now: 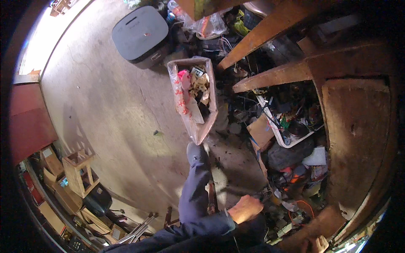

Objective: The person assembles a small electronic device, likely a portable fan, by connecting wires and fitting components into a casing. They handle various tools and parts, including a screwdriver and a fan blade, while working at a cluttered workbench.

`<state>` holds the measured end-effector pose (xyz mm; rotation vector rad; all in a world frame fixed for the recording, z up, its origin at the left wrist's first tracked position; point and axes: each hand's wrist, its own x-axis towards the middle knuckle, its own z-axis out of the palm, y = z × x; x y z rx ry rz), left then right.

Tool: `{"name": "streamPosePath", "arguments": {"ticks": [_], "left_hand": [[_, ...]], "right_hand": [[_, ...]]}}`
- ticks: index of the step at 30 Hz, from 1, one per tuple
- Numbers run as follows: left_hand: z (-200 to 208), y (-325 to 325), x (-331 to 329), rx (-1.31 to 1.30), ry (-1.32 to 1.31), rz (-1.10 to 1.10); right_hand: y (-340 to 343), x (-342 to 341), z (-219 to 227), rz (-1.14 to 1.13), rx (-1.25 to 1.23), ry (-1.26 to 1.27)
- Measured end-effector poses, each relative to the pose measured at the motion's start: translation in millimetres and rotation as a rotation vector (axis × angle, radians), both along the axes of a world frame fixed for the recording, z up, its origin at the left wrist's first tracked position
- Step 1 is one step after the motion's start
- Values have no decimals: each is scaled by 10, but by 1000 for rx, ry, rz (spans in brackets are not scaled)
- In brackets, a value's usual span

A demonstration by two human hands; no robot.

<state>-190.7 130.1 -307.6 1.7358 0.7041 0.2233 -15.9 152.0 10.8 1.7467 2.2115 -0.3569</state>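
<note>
My left hand [245, 208] reaches across my lap at the lower middle, its fingers curled into a loose fist. What it may hold is hidden beneath it. Low at the right, part of my right hand [317, 244] shows beside a brown wooden surface [325, 223]; most of its fingers are out of sight. Loose scraps and small parts [291, 206] lie heaped near both hands, with a thin orange wire [307, 205] among them. Beyond my outstretched leg stands a box lined with a clear plastic bag [214, 99], containing torn paper and cardboard.
A dark bin with a grey lid [141, 36] stands on the concrete floor [105, 97] at the upper left. Wooden legs [274, 80] and a wooden panel [356, 130] fill the right. There, a white-rimmed tray [276, 130] carries electronic parts. A small wooden stool [80, 175] sits lower left.
</note>
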Motion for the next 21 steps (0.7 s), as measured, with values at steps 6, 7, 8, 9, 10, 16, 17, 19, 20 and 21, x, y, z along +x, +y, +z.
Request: {"name": "streamPosePath", "arguments": {"ticks": [6,7,8,9,10,16,17,19,20,21], "left_hand": [[36,-11,-40,72,45,47],[73,22,-54,74,48,48],[151,99,-67,56,109,-22],[137,117,-58,38,116,-52],[111,115,-34,21,122,-81],[25,-6,-9,67,121,-17],[3,-46,3,21,106,28],[-71,-195,97,1,208,102],[-74,-216,76,34,216,84],[-73,-237,56,75,220,49]], "right_hand": [[-19,-32,-32,-30,7,-5],[-36,-23,-41,-33,10,2],[-52,-7,-54,-36,15,11],[-82,18,-61,-40,21,21],[-110,99,-41,15,4,4],[-311,284,-192,-53,152,67],[-344,330,-163,-57,126,64],[-323,189,-143,-112,220,104],[-324,224,-137,-111,221,131],[-324,236,-177,-123,267,239]]}}
